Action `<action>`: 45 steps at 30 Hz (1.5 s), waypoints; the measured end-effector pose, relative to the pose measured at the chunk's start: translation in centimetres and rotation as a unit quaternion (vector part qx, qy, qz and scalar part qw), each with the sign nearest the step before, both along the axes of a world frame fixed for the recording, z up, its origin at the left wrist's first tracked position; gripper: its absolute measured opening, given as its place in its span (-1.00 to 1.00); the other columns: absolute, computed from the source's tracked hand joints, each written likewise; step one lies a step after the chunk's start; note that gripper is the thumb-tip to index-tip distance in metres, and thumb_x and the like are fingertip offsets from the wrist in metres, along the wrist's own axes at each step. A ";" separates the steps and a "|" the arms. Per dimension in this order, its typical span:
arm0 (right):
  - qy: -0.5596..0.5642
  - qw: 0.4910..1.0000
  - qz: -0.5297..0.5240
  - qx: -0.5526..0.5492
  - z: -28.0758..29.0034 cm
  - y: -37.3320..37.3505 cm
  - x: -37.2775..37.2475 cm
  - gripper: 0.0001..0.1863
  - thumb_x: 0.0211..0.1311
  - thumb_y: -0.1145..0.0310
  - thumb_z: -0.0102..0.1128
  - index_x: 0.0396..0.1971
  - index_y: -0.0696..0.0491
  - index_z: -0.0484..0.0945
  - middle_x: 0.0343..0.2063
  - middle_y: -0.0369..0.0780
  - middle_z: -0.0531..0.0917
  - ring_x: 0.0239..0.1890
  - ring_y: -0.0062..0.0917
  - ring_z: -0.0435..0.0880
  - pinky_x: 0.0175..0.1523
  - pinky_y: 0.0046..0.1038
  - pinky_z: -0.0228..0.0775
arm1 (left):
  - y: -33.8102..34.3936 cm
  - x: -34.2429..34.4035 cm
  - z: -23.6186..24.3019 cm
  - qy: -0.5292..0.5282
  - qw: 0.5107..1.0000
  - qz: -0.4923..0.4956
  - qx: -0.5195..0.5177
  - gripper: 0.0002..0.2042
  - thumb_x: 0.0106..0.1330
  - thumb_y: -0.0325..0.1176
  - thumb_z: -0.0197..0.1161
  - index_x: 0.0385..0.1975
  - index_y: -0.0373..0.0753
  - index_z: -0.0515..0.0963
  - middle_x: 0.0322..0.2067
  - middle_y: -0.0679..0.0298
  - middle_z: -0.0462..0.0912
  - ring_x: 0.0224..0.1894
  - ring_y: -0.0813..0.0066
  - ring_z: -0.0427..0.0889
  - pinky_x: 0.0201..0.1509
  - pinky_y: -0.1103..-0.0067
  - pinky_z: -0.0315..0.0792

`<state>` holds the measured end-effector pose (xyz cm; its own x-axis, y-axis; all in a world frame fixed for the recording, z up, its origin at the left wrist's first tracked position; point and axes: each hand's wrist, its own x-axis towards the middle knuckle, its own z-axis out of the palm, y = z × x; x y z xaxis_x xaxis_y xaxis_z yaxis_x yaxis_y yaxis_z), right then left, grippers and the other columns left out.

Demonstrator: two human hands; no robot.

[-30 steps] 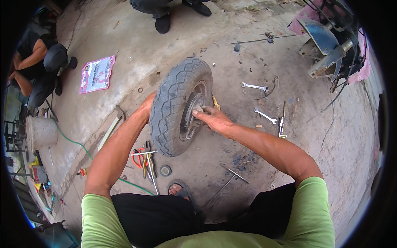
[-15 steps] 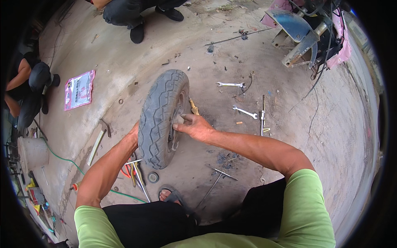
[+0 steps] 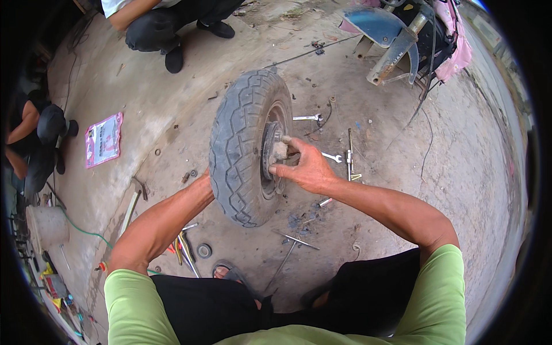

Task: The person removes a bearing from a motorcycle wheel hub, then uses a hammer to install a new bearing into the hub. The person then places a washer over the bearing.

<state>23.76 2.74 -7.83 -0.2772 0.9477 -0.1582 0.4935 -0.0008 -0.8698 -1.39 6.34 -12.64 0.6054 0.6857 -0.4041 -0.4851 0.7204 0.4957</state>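
A motorcycle wheel (image 3: 238, 149) with a worn, blocky-treaded black tyre stands upright between my hands, its hub side turned to the right. My left hand (image 3: 207, 185) reaches behind the tyre's left side and supports the wheel; its fingers are hidden. At the hub, my right hand (image 3: 307, 167) has thumb and fingers curled round a light grey block-shaped hub part (image 3: 279, 151). Below the wheel lie a T-handle wrench (image 3: 296, 240), pliers (image 3: 185, 252) and a small round ring (image 3: 204, 250). Past my right hand are open-end wrenches (image 3: 333, 157) and a long thin rod (image 3: 349, 155).
A motorcycle front fork (image 3: 397, 57) with a blue mudguard stands at the far right. Someone squats at the top (image 3: 172, 29), another person at the left (image 3: 37, 126). A pink-edged package (image 3: 103, 140), a hammer (image 3: 132, 207), a pale bucket (image 3: 46, 227) and a green hose (image 3: 86, 221) are on the left.
The wheel has come up closer and shifted right, with both hands moving along. My right thumb and fingers have moved onto the block-shaped hub part. The whole view has shifted slightly.
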 end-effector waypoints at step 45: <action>-0.259 0.940 0.162 0.151 -7.7 -0.7 2.7 0.13 -0.04 0.02 0.64 0.41 0.32 0.19 0.13 0.11 0.51 0.16 0.02 0.61 0.27 -0.11 0.48 | -0.6 0.0 -6.6 0.019 0.999 -0.042 -0.008 -0.51 0.61 -0.10 0.09 0.39 -0.25 0.42 0.23 0.18 0.62 0.15 0.36 0.68 0.29 0.40 0.58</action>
